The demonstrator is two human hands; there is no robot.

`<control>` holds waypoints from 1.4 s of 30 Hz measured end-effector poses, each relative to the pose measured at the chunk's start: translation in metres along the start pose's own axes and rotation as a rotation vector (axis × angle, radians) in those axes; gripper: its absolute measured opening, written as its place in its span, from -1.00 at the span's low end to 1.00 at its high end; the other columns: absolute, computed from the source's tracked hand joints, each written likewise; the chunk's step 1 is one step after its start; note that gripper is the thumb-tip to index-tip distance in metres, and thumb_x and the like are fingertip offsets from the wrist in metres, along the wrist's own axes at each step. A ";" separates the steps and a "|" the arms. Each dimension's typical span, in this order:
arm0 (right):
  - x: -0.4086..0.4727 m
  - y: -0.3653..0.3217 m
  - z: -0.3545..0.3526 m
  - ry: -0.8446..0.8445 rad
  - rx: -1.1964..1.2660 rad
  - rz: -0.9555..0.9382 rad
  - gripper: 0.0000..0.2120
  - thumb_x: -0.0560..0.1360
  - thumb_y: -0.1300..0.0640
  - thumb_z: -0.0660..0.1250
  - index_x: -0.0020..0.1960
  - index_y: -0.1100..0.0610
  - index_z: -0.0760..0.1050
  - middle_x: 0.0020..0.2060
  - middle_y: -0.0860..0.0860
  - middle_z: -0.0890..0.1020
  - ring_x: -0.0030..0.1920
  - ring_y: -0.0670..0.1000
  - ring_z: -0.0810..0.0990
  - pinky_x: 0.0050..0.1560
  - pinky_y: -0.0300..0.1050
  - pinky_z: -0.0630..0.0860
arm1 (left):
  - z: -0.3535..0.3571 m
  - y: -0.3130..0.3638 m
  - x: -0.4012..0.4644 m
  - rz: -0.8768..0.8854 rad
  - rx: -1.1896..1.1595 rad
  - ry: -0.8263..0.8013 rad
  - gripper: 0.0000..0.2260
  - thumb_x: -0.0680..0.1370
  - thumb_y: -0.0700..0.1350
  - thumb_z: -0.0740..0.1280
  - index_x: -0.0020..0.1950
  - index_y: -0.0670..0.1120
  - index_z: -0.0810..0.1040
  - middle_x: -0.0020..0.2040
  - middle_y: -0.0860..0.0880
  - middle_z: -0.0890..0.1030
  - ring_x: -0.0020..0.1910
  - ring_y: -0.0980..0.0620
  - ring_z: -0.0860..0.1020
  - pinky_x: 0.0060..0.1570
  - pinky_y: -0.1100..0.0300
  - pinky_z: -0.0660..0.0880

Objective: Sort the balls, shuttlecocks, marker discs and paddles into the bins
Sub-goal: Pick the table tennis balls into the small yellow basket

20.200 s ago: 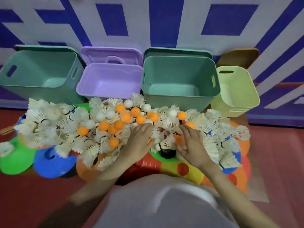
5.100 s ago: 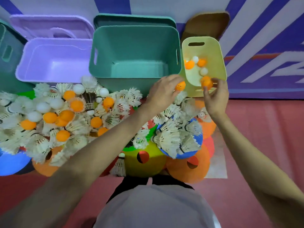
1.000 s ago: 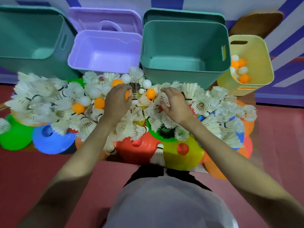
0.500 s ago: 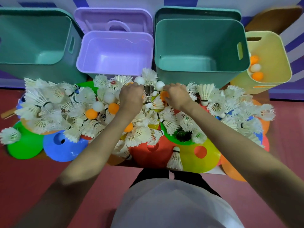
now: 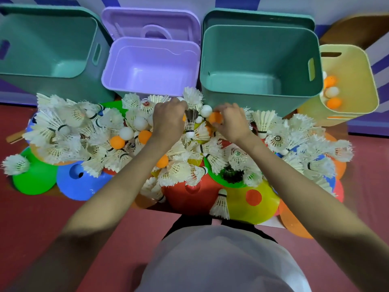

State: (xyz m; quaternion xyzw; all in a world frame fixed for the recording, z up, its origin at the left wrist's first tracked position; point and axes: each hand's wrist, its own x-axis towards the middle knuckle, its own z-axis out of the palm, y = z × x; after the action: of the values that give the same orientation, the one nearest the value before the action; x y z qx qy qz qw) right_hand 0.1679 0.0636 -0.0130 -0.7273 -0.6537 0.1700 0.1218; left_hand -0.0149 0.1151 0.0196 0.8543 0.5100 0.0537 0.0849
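Observation:
White shuttlecocks [image 5: 69, 121], orange balls [image 5: 117, 142] and white balls [image 5: 126, 132] lie heaped over coloured marker discs [image 5: 80, 184] on the floor. My left hand [image 5: 168, 121] is curled at the far middle of the heap, with an orange ball partly hidden under its fingers. My right hand [image 5: 231, 121] pinches an orange ball [image 5: 214, 118] beside a white ball [image 5: 205, 111]. An upright shuttlecock [image 5: 192, 110] stands between the two hands. The yellow bin [image 5: 355, 85] at the far right holds several orange and white balls.
Behind the heap stand a teal bin [image 5: 48, 49], a purple bin [image 5: 151, 66] with its lid behind it, and a second teal bin [image 5: 261, 64]. A wooden handle end [image 5: 13, 137] sticks out at the left. Red floor surrounds the heap.
Both hands have reached further into the far middle of the heap. My right hand has closed on an orange ball. The view has shifted left, pushing the yellow bin toward the right edge.

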 end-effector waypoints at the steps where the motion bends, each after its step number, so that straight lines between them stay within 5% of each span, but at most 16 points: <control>1: -0.007 0.005 -0.004 0.045 0.059 -0.015 -0.74 0.49 0.09 0.36 0.14 0.18 0.52 0.04 0.13 0.57 0.07 0.18 0.47 0.08 0.02 0.37 | -0.002 0.004 -0.002 -0.007 -0.091 0.031 -0.67 0.42 -0.32 0.39 0.17 -0.13 0.57 0.13 -0.14 0.58 0.06 -0.18 0.54 0.05 0.01 0.41; 4: -0.033 0.025 -0.017 0.184 0.235 -0.064 -0.69 0.48 0.12 0.39 0.17 0.22 0.50 0.05 0.16 0.58 0.07 0.17 0.50 0.04 -0.04 0.39 | -0.005 0.025 -0.007 0.017 -0.353 0.096 -0.70 0.41 -0.30 0.42 0.14 -0.15 0.59 0.11 -0.17 0.56 0.12 -0.17 0.51 0.04 0.06 0.41; 10: -0.087 0.085 -0.041 0.448 0.392 -0.006 -0.70 0.52 0.03 0.36 0.13 0.22 0.48 -0.01 0.09 0.56 -0.04 0.00 0.51 -0.06 -0.16 0.43 | 0.011 0.099 -0.006 0.184 -0.441 0.140 -0.73 0.44 -0.26 0.42 0.13 -0.15 0.58 0.06 -0.13 0.52 0.09 -0.10 0.48 0.05 0.10 0.43; 17: -0.125 0.170 -0.061 0.626 0.422 0.201 -0.69 0.55 0.02 0.32 0.18 0.21 0.46 0.02 0.11 0.55 -0.05 0.09 0.55 -0.04 0.02 0.50 | 0.046 0.184 -0.001 0.326 -0.515 0.033 -0.75 0.47 -0.23 0.41 0.14 -0.17 0.58 0.08 -0.10 0.56 0.07 -0.06 0.50 0.08 0.03 0.45; 21: -0.124 0.222 -0.083 0.705 0.320 0.301 -0.65 0.56 0.11 0.29 0.26 0.29 0.43 0.08 0.21 0.52 0.02 0.11 0.52 0.04 -0.35 0.37 | 0.044 0.248 0.031 0.393 -0.584 0.022 -0.75 0.46 -0.25 0.42 0.13 -0.17 0.57 0.10 -0.09 0.56 0.10 -0.03 0.49 0.10 0.16 0.39; 25: -0.111 0.261 -0.105 0.682 0.236 0.362 -0.63 0.56 0.12 0.24 0.32 0.26 0.39 0.17 0.21 0.47 0.13 0.18 0.49 0.08 -0.04 0.39 | 0.047 0.310 0.079 0.390 -0.599 0.043 -0.77 0.40 -0.31 0.42 0.05 -0.21 0.60 0.05 -0.15 0.59 0.06 -0.09 0.53 0.02 0.24 0.35; 31: -0.096 0.290 -0.121 0.573 0.178 0.405 -0.58 0.58 0.11 0.23 0.40 0.23 0.32 0.28 0.18 0.45 0.21 0.17 0.49 0.11 0.02 0.42 | 0.063 0.352 0.123 0.448 -0.520 -0.019 -0.69 0.44 -0.30 0.40 0.18 -0.19 0.57 0.16 -0.14 0.58 0.15 -0.10 0.53 0.13 0.14 0.41; 42: -0.114 0.221 -0.079 0.415 0.185 0.149 -0.67 0.53 0.23 0.25 0.28 0.29 0.41 0.13 0.22 0.49 0.16 0.22 0.46 0.13 0.00 0.37 | 0.052 0.262 0.057 0.401 -0.573 0.124 -0.82 0.53 -0.21 0.32 0.12 -0.18 0.59 0.06 -0.07 0.60 0.07 -0.01 0.54 0.10 0.22 0.44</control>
State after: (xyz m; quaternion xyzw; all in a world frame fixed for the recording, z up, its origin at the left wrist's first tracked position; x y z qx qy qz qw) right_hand 0.3910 -0.0715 -0.0191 -0.7788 -0.5407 0.0848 0.3066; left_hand 0.2473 0.0388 0.0212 0.8740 0.3006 0.2621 0.2777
